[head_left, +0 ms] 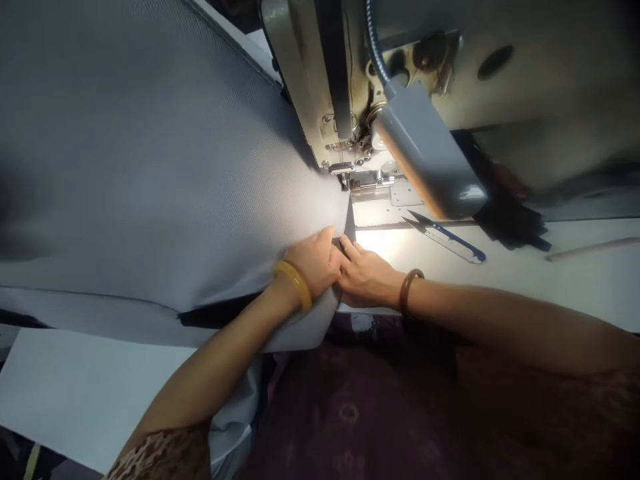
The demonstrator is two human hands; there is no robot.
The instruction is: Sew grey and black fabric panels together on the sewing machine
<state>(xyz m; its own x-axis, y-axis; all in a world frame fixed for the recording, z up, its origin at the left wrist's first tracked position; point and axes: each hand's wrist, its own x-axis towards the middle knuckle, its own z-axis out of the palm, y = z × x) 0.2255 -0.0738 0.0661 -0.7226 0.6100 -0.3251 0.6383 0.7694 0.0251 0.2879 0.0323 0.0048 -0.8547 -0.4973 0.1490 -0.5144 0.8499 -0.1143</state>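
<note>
Both hands met at the near edge of the grey fabric (150,167): left hand (313,260) and right hand (367,277) pinched its edge. It sat just short of the sewing machine (320,80) needle; no stitches showed yet, and the snips (445,237) lay right.

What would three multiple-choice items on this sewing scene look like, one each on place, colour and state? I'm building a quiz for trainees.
1. Where do the blue-handled thread snips lie?
A. on the white table right of the needle
B. on the fabric
C. in a hand

2. What colour is the bangle on the left wrist?
A. green
B. yellow
C. silver

3. What are the hands doing?
A. hanging free
B. holding the snips
C. pressing the grey woven fabric

Answers:
A, they rest on the lit table under the lamp.
B, it is amber yellow.
C, the left hand and right hand meet on the fabric's edge.
</note>
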